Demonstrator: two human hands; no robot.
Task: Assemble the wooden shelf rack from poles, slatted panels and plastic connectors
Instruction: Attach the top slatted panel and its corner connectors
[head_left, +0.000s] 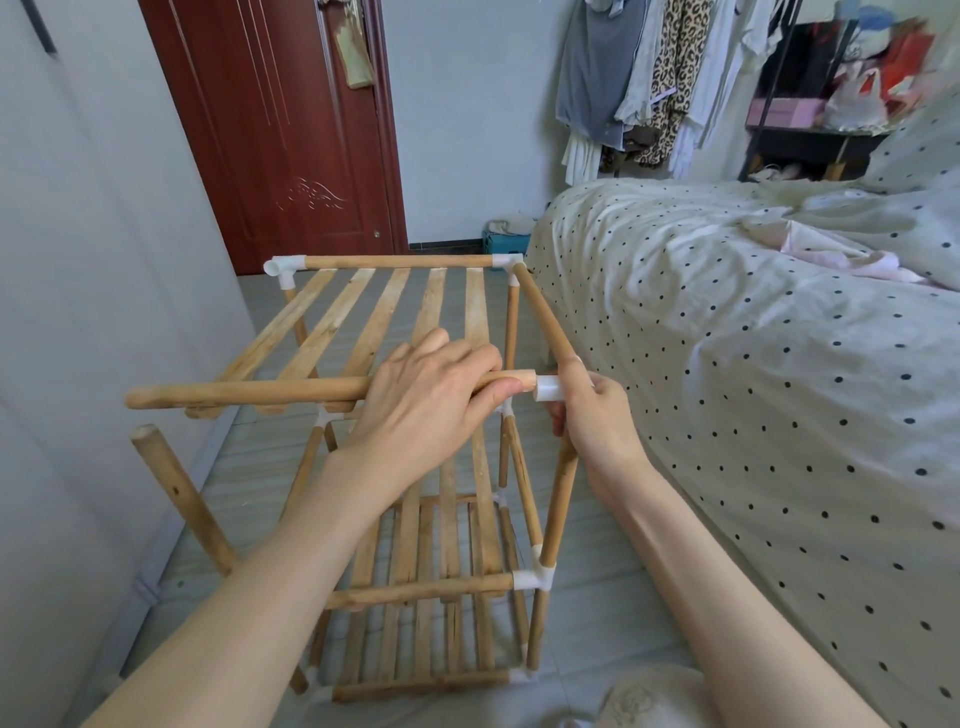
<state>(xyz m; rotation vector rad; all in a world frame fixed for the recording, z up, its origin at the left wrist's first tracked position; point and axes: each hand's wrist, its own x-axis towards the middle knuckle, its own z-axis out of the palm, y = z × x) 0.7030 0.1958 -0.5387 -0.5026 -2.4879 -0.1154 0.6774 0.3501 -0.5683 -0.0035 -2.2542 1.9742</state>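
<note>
A partly built wooden shelf rack (426, 592) stands on the floor in front of me. My left hand (431, 400) grips a horizontal wooden pole (244, 393) near its right end, along the front edge of the top slatted panel (358, 322). My right hand (597, 421) holds a white plastic connector (549, 388) at the rack's front right corner. The pole's tip sits just left of the connector's open socket, with a small gap. A side pole (545, 317) runs from that corner back to a rear connector (506, 261). The pole's left end is free.
A bare upright pole (182, 499) stands at the rack's front left. A white wall lies close on the left, a bed with a dotted cover (753, 364) close on the right. Behind are a dark red door (291, 130) and hanging clothes (649, 83).
</note>
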